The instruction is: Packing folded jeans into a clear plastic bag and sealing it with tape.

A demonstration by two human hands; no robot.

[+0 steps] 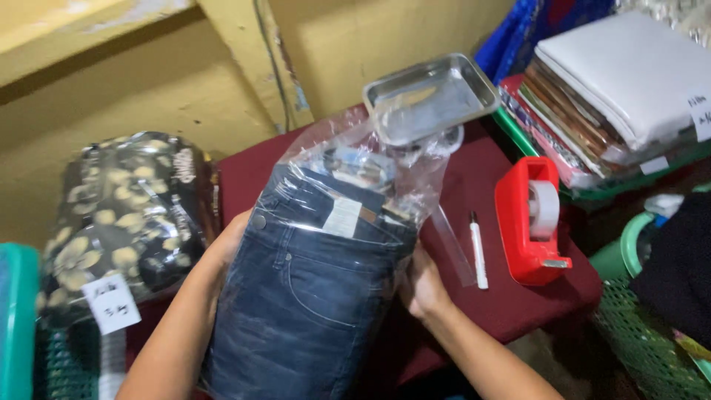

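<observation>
**Folded jeans being held in a clear bag over a dark red table**

At the far left, a teal basket edge (pixel 16 318) is being seen, and beside it a floral package (pixel 122 215) with a white paper tag is lying wrapped in plastic. Next to it, the left hand (pixel 226 248) is being pressed flat against the left side of the folded jeans (pixel 311 296); the fingers are mostly hidden behind the denim, so how far they are curled cannot be told. The jeans are being kept upright in a clear plastic bag (pixel 370 163), whose open top is standing loose above the waistband. The right hand (pixel 422 285) is being closed on the right edge of the bag and jeans. Behind the bag, a metal tray (pixel 429 96) is resting on the dark red table (pixel 511 296). Further right, a white marker (pixel 479 252) is lying near a red tape dispenser (pixel 529 222). At the far right, stacked fabric packs (pixel 622 81) are being kept in a green basket (pixel 652 348).
</observation>
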